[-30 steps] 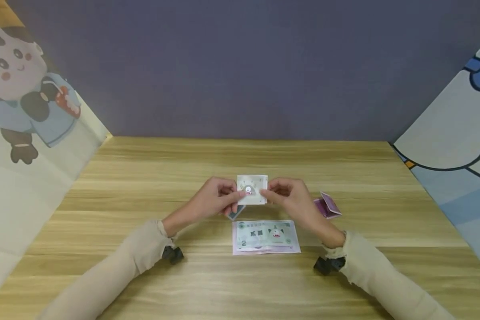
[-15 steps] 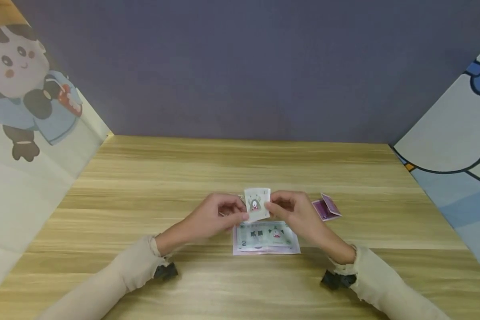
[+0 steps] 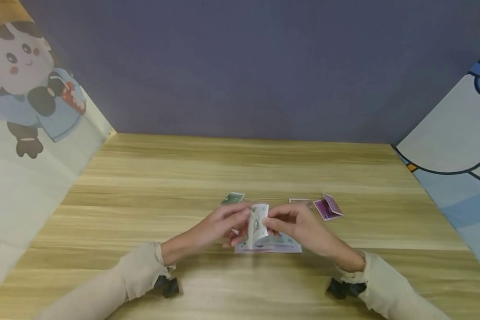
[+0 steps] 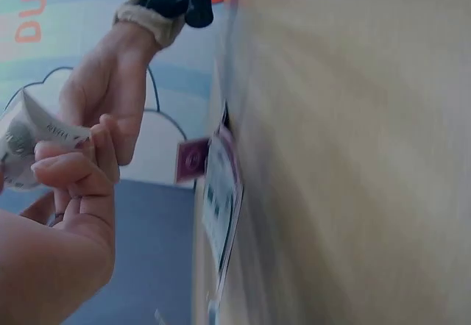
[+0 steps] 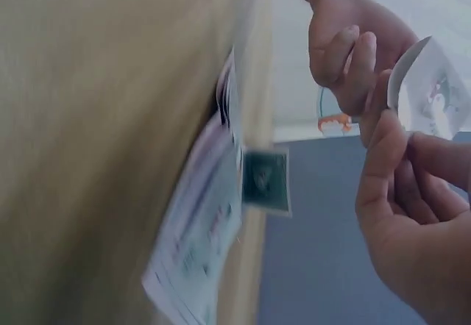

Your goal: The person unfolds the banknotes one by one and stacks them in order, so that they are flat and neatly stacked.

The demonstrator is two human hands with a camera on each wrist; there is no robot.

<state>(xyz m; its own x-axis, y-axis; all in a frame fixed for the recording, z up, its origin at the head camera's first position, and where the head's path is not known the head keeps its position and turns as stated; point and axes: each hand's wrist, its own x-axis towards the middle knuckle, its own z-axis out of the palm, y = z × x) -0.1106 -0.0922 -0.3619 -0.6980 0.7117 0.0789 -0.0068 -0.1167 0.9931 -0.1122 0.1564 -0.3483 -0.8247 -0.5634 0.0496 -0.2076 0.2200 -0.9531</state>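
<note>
A small pale play banknote [image 3: 258, 224], folded and printed with a little monster, is held up between the two hands. My left hand [image 3: 223, 223] holds its left edge, thumb in front and the other fingers partly hidden behind. My right hand [image 3: 304, 226] pinches the right edge between thumb and fingers. In the right wrist view the banknote [image 5: 434, 93] looks bent, with a gap between its layers. Below the hands lies a stack of larger flat banknotes [image 3: 282, 244], green on top of pink, partly covered by the hands and the held note.
A folded green note [image 3: 234, 197] stands behind the left hand, and a half-open folded purple note [image 3: 329, 208] stands to the right. Another note [image 3: 298, 201] shows partly behind the right hand. A dark wall [image 3: 240, 71] rises behind the wooden table [image 3: 184, 164].
Both hands have come nearer the person and lower, bringing the small banknote over the stack. The note has turned to a steeper slant, and the green folded note has come into sight.
</note>
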